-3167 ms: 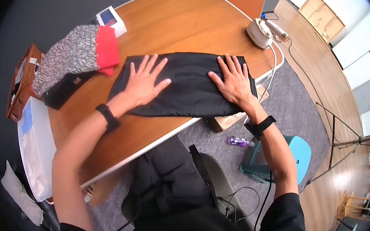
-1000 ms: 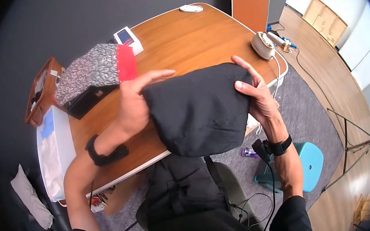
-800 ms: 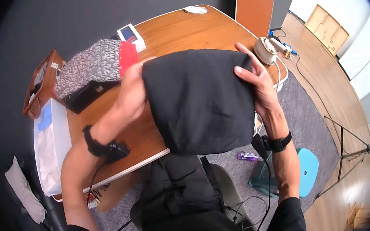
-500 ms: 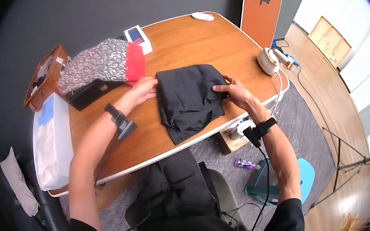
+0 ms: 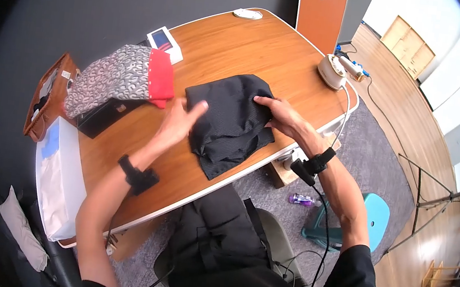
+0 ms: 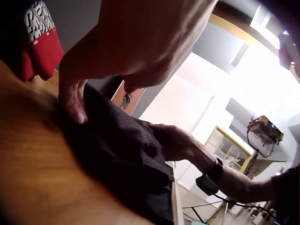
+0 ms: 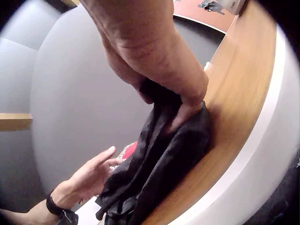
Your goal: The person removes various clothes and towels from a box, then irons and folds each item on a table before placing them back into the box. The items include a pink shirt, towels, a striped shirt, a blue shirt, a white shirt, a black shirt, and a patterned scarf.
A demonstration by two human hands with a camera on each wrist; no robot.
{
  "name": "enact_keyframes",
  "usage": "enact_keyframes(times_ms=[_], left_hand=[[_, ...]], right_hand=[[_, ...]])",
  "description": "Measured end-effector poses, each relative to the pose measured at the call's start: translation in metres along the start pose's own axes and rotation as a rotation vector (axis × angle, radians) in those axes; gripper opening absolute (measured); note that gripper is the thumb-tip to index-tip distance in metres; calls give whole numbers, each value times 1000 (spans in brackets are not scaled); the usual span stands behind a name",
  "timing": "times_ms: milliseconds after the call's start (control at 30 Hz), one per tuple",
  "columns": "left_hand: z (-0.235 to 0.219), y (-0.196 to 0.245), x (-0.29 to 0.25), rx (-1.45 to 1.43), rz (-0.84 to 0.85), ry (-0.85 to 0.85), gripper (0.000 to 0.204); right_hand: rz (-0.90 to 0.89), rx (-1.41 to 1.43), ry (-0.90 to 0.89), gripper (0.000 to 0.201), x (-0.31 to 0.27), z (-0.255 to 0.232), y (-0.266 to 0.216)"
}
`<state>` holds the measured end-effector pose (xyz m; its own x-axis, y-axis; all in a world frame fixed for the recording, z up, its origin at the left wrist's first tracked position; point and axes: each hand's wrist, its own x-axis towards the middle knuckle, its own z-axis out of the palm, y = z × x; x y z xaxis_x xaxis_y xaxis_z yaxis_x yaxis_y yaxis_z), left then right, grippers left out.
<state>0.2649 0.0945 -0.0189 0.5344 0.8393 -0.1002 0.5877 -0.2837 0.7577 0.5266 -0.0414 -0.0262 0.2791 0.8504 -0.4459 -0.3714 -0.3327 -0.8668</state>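
A folded black cloth [image 5: 227,115] with a fine ribbed weave lies on the wooden table [image 5: 240,49], one loose corner pointing toward its front edge. My right hand [image 5: 283,118] grips the right side of the cloth, thumb on top and fingers tucked under; in the right wrist view those fingers sink into the dark folds. At the left edge is my left hand [image 5: 179,121], thumb spread up and fingers extended beside the fabric. The left wrist view shows the left fingertips [image 6: 79,115] pointing down right at the cloth's edge.
Left of the cloth, a leopard-print and red fabric item [image 5: 116,78] lies over a black box [image 5: 106,119]. Beyond it stand a brown basket [image 5: 49,99] and a white bin [image 5: 63,182]. A white corded device [image 5: 331,73] sits at the far right edge; a teal stool [image 5: 374,220] stands below.
The cloth was spread flat under both palms, then lifted, folded smaller and laid back down. Over the last half second the left hand has spread its thumb; the right keeps its grip.
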Motion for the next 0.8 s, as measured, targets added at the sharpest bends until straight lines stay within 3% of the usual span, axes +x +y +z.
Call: enact_keyframes(times_ms=[67,133,200,233,300,333,467,700,800], left_hand=[[-8,34,-27,25,-14,-190,59],[8,-4,-1,-194,12,-218,51],[7,-12,8,-446,36,-248,39],[3,-16,15,-733,-58,-344,35],[-9,1,9,-1129,-264,-351,31],[-11,-1,11,-1175,-267,-379,36],[-5,-3,0,-1261,-262,-404,29],[-9,-1,-43,-1121,-74,-541,46],[-1,-6,-49,-1050,-74,-548,52]], right_hand=[[-14,71,-42,41,-3,6,3],[-42,117,-120,40,-2,6,6],[-47,202,-151,40,-7,6,3],[-48,243,-170,39,-8,6,2],[-54,236,-155,40,-12,3,1],[-54,220,-124,41,-15,3,0],[-114,157,-111,34,-16,-1,6],[-324,128,-134,24,-27,-3,31],[-319,-44,4,28,-21,-8,43]])
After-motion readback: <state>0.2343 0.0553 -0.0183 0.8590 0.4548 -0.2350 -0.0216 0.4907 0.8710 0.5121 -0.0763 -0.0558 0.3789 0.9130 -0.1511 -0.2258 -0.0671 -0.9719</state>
